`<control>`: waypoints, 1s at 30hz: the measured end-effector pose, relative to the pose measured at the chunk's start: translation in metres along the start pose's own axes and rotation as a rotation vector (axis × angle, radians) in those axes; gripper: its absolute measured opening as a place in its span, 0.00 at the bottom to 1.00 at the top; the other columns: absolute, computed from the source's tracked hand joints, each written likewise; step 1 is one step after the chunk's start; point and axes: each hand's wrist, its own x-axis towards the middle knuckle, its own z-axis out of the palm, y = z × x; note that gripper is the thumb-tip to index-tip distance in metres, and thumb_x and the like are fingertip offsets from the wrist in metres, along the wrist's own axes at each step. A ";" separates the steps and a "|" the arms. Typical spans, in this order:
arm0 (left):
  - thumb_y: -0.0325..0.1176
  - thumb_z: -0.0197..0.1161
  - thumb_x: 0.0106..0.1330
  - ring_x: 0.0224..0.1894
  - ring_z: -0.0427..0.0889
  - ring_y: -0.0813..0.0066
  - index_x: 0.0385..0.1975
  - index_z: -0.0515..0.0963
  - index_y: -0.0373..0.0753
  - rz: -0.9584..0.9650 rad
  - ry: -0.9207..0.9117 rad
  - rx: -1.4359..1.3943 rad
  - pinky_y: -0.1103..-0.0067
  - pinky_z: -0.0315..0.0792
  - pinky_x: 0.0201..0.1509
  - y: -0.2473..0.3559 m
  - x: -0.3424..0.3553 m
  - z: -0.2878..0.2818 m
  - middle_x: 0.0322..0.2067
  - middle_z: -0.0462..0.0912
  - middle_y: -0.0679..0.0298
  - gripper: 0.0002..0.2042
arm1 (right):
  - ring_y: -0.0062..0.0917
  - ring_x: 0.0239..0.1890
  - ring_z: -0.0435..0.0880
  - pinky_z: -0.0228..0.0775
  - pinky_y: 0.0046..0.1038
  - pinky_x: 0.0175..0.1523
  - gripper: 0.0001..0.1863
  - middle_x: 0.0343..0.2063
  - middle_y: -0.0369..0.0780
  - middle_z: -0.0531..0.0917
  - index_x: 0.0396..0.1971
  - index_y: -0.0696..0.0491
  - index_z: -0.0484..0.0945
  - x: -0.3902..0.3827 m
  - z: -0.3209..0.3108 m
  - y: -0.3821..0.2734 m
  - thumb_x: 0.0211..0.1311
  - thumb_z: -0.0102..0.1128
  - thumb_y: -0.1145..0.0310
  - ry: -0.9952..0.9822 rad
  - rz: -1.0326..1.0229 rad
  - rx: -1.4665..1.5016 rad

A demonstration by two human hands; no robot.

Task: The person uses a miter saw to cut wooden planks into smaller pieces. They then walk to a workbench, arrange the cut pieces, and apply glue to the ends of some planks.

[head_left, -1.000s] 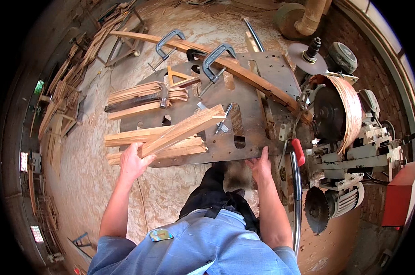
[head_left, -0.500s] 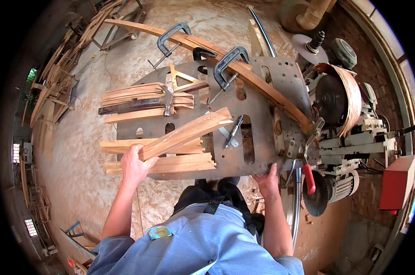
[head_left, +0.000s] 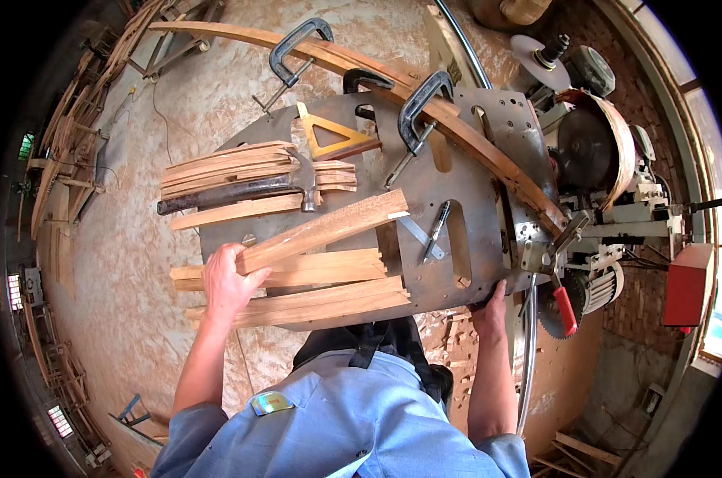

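Note:
My left hand (head_left: 226, 280) is closed round the near end of a wooden strip (head_left: 325, 229), tilted up to the right above a metal plate (head_left: 353, 315). Close to that hand lie more wood strips (head_left: 329, 304). My right hand (head_left: 490, 311) grips the plate's near edge at the right, thumb up, other fingers mostly hidden. A toggle clamp with a red handle (head_left: 565, 311) sits beside it. On the plate are a claw hammer (head_left: 241, 191) across a stack of strips (head_left: 225, 166), a yellow-and-wood square (head_left: 333, 142), and a pen (head_left: 437, 229) on a small metal ruler-like piece (head_left: 417, 236).
C-clamps (head_left: 415, 111) hold a long curved wooden bar (head_left: 488, 153) across the plate's far side. At right stand a machine with a round saw blade (head_left: 586, 145), a lower toothed blade (head_left: 554, 317) and a red box (head_left: 689, 285). Timber (head_left: 74, 139) is stacked at far left.
The plate, with its clamps, bar and tools, has slid right towards the lower saw blade, and my right hand has moved with it. My left hand still holds the wooden strip. The view has shifted slightly.

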 end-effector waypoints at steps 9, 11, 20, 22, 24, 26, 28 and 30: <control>0.41 0.77 0.39 0.39 0.78 0.55 0.37 0.74 0.35 0.018 -0.147 -0.012 0.66 0.72 0.42 -0.031 0.013 -0.015 0.35 0.79 0.54 0.27 | 0.34 0.54 0.76 0.73 0.44 0.52 0.31 0.55 0.38 0.74 0.60 0.50 0.63 0.000 0.006 0.006 0.68 0.40 0.41 0.031 -0.053 0.012; 0.42 0.76 0.40 0.39 0.79 0.55 0.39 0.75 0.36 0.046 -0.202 0.002 0.66 0.73 0.43 -0.045 0.020 -0.018 0.35 0.80 0.54 0.27 | 0.34 0.53 0.76 0.74 0.44 0.51 0.31 0.55 0.39 0.74 0.60 0.50 0.63 -0.001 0.010 0.008 0.68 0.40 0.41 0.000 -0.072 0.010; 0.49 0.70 0.47 0.45 0.79 0.54 0.44 0.76 0.41 0.033 -0.506 0.071 0.65 0.72 0.48 -0.055 0.052 -0.021 0.42 0.81 0.53 0.26 | 0.34 0.51 0.77 0.74 0.43 0.50 0.31 0.52 0.39 0.75 0.59 0.50 0.65 -0.001 0.006 0.007 0.68 0.41 0.41 0.021 -0.082 -0.004; 0.48 0.69 0.48 0.46 0.79 0.54 0.44 0.76 0.41 0.039 -0.563 0.069 0.66 0.72 0.48 -0.056 0.058 -0.018 0.42 0.81 0.54 0.25 | 0.35 0.50 0.77 0.75 0.44 0.49 0.32 0.52 0.39 0.75 0.59 0.50 0.65 0.000 0.003 0.007 0.67 0.42 0.40 0.043 -0.078 -0.019; 0.45 0.69 0.48 0.46 0.78 0.54 0.43 0.77 0.41 0.042 -0.611 0.071 0.67 0.72 0.49 -0.055 0.066 -0.019 0.43 0.81 0.56 0.23 | 0.35 0.50 0.77 0.75 0.43 0.48 0.32 0.53 0.39 0.74 0.59 0.50 0.64 0.001 0.005 0.006 0.67 0.42 0.40 0.057 -0.074 -0.042; 0.45 0.68 0.49 0.46 0.78 0.56 0.42 0.78 0.40 0.096 -0.598 0.053 0.67 0.72 0.48 -0.062 0.074 -0.018 0.42 0.81 0.58 0.22 | 0.35 0.50 0.77 0.74 0.43 0.48 0.33 0.54 0.39 0.74 0.60 0.50 0.63 -0.001 0.011 0.005 0.67 0.42 0.40 0.054 -0.075 -0.051; 0.45 0.67 0.49 0.45 0.78 0.57 0.40 0.79 0.40 0.128 -0.591 0.023 0.68 0.72 0.48 -0.065 0.075 -0.012 0.42 0.80 0.59 0.21 | 0.36 0.50 0.76 0.74 0.43 0.49 0.33 0.55 0.39 0.73 0.60 0.50 0.63 -0.004 0.012 0.004 0.67 0.42 0.40 0.035 -0.074 -0.053; 0.44 0.66 0.50 0.44 0.78 0.58 0.38 0.80 0.39 0.143 -0.589 -0.017 0.69 0.73 0.47 -0.069 0.076 -0.008 0.41 0.79 0.60 0.19 | 0.36 0.52 0.75 0.73 0.45 0.51 0.33 0.55 0.39 0.72 0.61 0.50 0.63 -0.003 0.009 0.003 0.67 0.42 0.40 0.010 -0.091 -0.058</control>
